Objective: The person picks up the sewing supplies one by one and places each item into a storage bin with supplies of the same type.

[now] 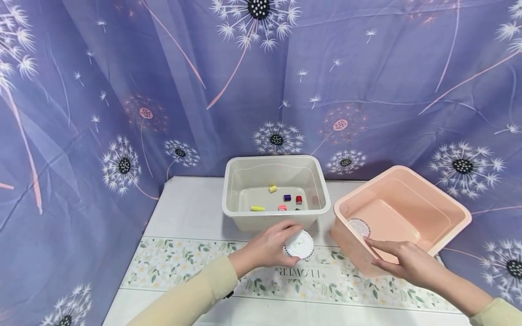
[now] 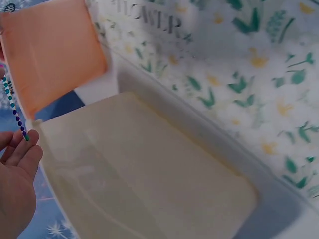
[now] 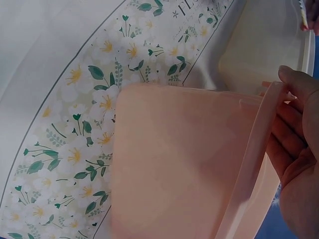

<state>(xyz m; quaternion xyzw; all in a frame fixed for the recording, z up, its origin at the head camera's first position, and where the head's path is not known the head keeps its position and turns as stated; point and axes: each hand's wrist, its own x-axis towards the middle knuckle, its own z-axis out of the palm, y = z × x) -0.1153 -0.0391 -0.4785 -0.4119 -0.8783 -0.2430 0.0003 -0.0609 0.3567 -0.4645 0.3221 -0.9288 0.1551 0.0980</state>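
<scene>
My left hand (image 1: 271, 244) pinches a white pin wheel (image 1: 301, 244) with bead heads round its edge, in front of the grey bin (image 1: 269, 221). In the left wrist view the pin wheel (image 2: 15, 107) shows edge-on at the fingertips. My right hand (image 1: 401, 260) grips the near rim of the pink bin (image 1: 350, 253); in the right wrist view the thumb lies on one side of the rim and the fingers on the other. Inside the pink bin, close to the right fingertips, is another white pin wheel (image 1: 360, 227), partly hidden by the rim.
Several small thread spools, among them a purple spool (image 1: 287, 198) and a red spool (image 1: 299, 199), lie in the grey bin. The two bins stand side by side on a flowered tablecloth (image 1: 179, 262). A blue dandelion-print curtain (image 1: 244, 90) hangs behind the table.
</scene>
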